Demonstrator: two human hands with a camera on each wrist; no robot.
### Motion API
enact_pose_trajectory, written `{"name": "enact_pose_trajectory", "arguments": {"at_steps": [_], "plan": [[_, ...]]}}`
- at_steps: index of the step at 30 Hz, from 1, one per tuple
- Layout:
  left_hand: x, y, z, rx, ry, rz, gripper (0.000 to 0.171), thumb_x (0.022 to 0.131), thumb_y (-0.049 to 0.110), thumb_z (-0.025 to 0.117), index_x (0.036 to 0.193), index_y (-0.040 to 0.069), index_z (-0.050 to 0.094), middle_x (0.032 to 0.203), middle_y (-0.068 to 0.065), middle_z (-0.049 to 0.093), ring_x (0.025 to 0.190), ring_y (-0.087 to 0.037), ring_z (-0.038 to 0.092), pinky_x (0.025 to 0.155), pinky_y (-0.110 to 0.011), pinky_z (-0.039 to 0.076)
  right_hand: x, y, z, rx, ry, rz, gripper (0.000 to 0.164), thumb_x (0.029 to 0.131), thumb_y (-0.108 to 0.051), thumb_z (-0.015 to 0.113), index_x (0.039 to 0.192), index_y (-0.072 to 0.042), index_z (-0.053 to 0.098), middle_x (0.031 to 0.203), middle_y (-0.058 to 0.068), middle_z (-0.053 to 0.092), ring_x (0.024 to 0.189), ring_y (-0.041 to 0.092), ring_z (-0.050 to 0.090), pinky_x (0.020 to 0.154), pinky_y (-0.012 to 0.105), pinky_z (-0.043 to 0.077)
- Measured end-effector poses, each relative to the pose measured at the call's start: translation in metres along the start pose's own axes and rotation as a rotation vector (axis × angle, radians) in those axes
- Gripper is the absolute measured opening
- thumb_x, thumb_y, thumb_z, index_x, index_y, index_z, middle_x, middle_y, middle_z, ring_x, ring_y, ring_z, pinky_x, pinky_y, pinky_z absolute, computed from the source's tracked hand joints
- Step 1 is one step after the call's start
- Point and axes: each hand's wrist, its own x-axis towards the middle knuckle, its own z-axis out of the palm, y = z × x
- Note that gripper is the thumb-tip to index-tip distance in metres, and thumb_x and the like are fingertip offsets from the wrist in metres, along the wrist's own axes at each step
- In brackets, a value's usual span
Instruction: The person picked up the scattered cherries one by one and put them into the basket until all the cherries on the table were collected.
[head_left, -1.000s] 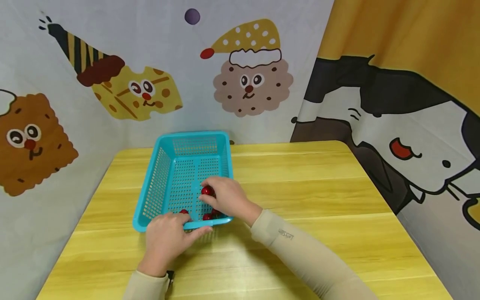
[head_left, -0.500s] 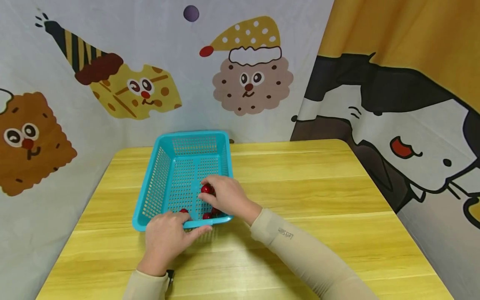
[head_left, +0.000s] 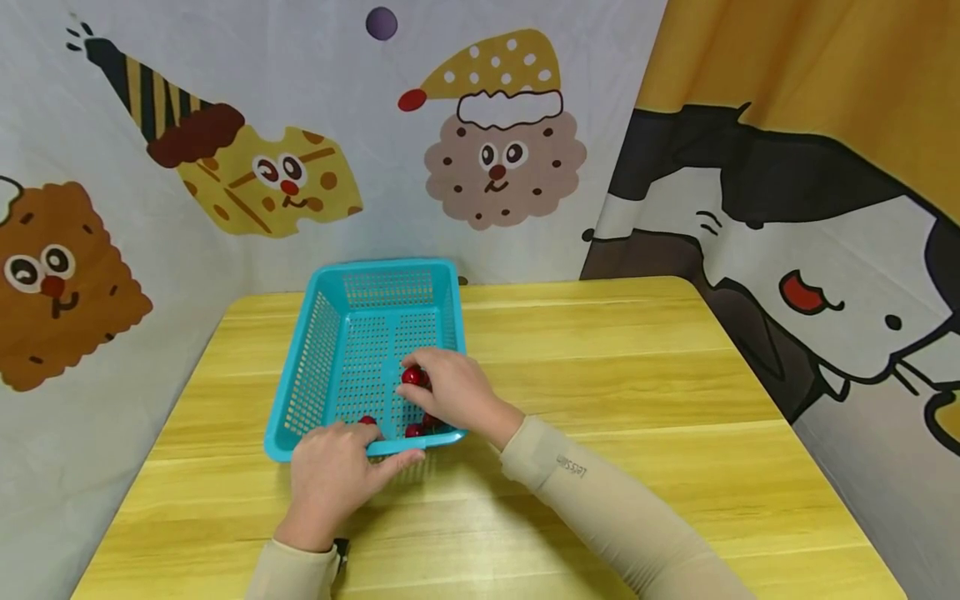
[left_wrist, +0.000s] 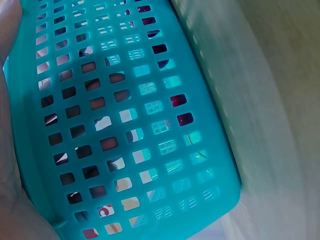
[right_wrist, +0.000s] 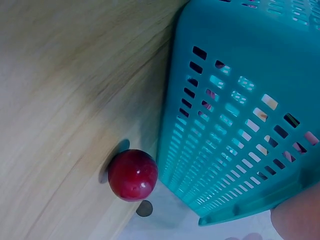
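A blue plastic basket with perforated walls stands on the table. My left hand grips its near rim, fingers over the inside and thumb along the outside. Inside the basket's right part, my right hand holds a glossy red cherry between thumb and fingers. Near the front wall lie more cherries, one of them by my left fingertips. In the right wrist view another cherry rests on the table close beside the basket wall; in the head view it is hidden.
The wooden table extends to the right of the basket and in front of it. Behind it hangs a white curtain with cartoon prints, close to the basket's far end. A yellow cloth section hangs at the right.
The head view has tilted very slightly. Both hands and the basket keep nearly the same place, and the right hand still holds the cherry.
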Motion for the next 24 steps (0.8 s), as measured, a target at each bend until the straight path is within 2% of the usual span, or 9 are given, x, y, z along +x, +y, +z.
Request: {"name": "enact_pose_trajectory", "arguments": {"at_steps": [11,17,24], "plan": [[-0.0026,0.0001,0.0012,0.009,-0.005,0.002,0.063,0.063,0.083,0.065,0.053,0.022,0.053,0.045,0.007,0.037,0.039,-0.017,0.04,0.034,-0.03,0.024,-0.0022,-0.0004,0.0001,-0.028,0.001,-0.007,0.041,0.095,-0.046,0.064,0.121,-0.015,0.065,0.118,-0.005,0.064,0.104,0.008,0.056,0.086,0.033,0.052],[-0.002,0.0003,0.0008,0.012,-0.014,-0.003,0.066,0.066,0.085,0.061,0.06,0.019,0.065,0.047,0.006,0.045,0.041,-0.017,0.044,0.034,-0.03,0.028,-0.0021,0.0006,0.0003,0.006,-0.008,0.01,0.042,0.094,-0.045,0.064,0.122,-0.015,0.065,0.119,-0.005,0.064,0.105,0.007,0.056,0.088,0.033,0.051],[-0.0001,0.0009,0.0002,0.007,-0.017,-0.002,0.063,0.063,0.082,0.067,0.059,0.019,0.065,0.046,0.004,0.046,0.041,-0.018,0.044,0.034,-0.031,0.028,-0.0014,0.0009,-0.0007,0.014,-0.017,0.017,0.042,0.095,-0.045,0.064,0.123,-0.014,0.065,0.12,-0.005,0.064,0.107,0.008,0.056,0.09,0.033,0.05]]}}
